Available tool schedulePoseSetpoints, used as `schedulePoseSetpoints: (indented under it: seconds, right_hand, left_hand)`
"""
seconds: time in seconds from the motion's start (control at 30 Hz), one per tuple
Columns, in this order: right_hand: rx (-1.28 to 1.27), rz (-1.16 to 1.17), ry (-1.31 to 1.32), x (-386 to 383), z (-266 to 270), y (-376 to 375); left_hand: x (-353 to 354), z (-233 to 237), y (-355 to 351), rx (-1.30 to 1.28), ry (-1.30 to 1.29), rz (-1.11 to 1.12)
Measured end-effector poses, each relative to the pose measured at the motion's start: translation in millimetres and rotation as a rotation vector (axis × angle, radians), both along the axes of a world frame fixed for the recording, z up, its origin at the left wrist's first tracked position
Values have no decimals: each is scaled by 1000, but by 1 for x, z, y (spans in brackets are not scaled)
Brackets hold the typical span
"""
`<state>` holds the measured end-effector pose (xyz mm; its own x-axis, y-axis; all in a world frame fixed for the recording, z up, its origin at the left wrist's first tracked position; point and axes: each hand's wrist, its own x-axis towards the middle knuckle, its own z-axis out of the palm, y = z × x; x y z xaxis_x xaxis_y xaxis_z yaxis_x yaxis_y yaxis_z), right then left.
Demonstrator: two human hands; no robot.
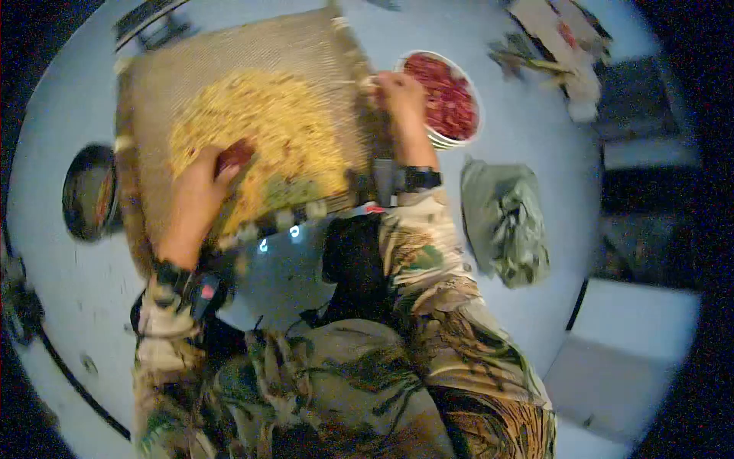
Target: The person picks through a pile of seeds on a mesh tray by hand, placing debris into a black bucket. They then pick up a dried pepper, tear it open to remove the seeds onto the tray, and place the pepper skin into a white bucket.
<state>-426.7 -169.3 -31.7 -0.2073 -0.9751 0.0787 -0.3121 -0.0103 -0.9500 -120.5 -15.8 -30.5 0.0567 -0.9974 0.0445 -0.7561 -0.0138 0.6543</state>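
A woven tray with a raised frame holds a spread of small yellow pieces flecked with red. Over the lower left of this spread, my left hand is closed on a dark red piece. My right hand is at the tray's right edge, beside a white-rimmed bowl of red pieces. Its fingers are bent together; blur hides what they hold, if anything. A greenish patch lies at the near side of the yellow pieces.
A crumpled grey-green plastic bag lies on the floor at the right. A dark round pan sits left of the tray. Cardboard-like scraps are at the upper right, with dark boxes and a pale box along the right side.
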Motion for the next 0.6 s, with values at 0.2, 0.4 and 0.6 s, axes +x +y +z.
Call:
schedulePoseSetpoints:
  seconds: [0.2, 0.4, 0.6]
  right_hand:
    - [17, 269, 184, 17, 14, 7]
    - [-71, 686, 451, -1, -3, -1]
    - [-199, 710, 625, 18, -21, 5]
  left_hand:
    - [0, -19, -1, 6, -76, -59]
    - [-6, -39, -1, -346, 127, -51]
    - [-19, -57, -14, -300, -21, 58]
